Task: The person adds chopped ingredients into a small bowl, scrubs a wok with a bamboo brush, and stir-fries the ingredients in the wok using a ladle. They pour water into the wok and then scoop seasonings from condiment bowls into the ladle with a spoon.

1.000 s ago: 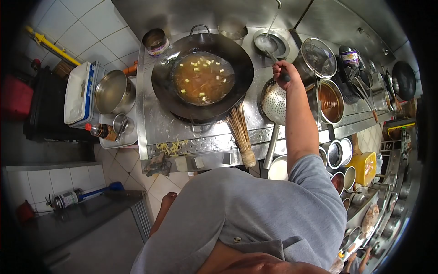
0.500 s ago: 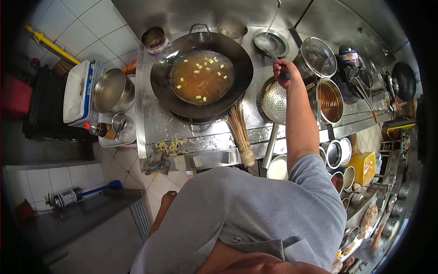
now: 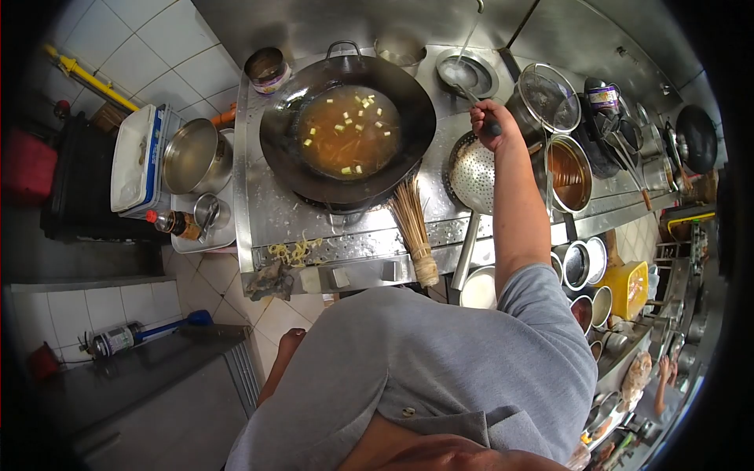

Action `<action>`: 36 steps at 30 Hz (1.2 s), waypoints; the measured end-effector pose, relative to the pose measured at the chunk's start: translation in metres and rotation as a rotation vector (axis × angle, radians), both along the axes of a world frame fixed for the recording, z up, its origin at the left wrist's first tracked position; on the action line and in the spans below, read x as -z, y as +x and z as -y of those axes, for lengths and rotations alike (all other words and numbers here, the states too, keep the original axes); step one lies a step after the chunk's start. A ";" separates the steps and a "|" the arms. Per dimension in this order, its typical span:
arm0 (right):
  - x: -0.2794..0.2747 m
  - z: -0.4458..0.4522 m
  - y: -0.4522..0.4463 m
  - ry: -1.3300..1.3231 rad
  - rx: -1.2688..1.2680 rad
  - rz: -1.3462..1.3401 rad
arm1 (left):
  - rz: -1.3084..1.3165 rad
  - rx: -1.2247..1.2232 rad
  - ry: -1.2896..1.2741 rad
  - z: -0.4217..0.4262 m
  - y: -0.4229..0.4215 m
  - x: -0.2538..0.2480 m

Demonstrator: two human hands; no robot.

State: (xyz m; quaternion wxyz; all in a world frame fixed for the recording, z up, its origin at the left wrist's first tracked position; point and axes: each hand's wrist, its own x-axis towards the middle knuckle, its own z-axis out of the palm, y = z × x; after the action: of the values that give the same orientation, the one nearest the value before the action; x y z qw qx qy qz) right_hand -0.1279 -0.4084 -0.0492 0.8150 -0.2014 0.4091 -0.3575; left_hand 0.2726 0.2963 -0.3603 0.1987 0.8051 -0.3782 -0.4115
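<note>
My right hand (image 3: 493,124) is closed around the dark handle of a ladle (image 3: 465,90). The ladle's bowl end lies over a round metal basin (image 3: 491,81) at the back of the stove, where a thin stream of water falls from a tap (image 3: 480,6). Left of it, a large black wok (image 3: 275,129) holds brownish broth (image 3: 345,141) with several pale green-white pieces floating. Below my right hand rests a perforated strainer (image 3: 473,174), its handle toward me. My left hand (image 3: 291,339) hangs low beside my body, touching nothing visible; its fingers are mostly hidden.
A bamboo brush (image 3: 415,231) leans on the stove's front edge. Right are a pot of brown liquid (image 3: 572,174) and a mesh sieve (image 3: 550,98). Left stand a metal bowl (image 3: 191,157) and a sauce bottle (image 3: 174,224). Another person's arm (image 3: 664,383) shows far right.
The pieces in the wok have drifted slightly in the broth. My right hand and the ladle stay almost still. At far right, the other person's arm has moved.
</note>
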 end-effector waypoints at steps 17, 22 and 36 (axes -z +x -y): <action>-0.003 0.006 -0.002 0.036 0.013 -0.010 | -0.027 -0.102 -0.002 -0.001 -0.002 -0.007; -0.003 0.005 -0.003 0.003 0.006 -0.019 | 0.027 -0.019 0.074 0.011 -0.004 -0.033; 0.001 0.008 -0.010 -0.030 0.007 0.039 | 0.084 -0.024 0.058 0.007 -0.004 -0.012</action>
State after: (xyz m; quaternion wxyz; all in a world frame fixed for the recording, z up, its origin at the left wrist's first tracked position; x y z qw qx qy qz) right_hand -0.1381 -0.4161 -0.0507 0.8185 -0.2049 0.3883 -0.3705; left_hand 0.2684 0.2894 -0.3482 0.1639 0.8316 -0.3645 -0.3856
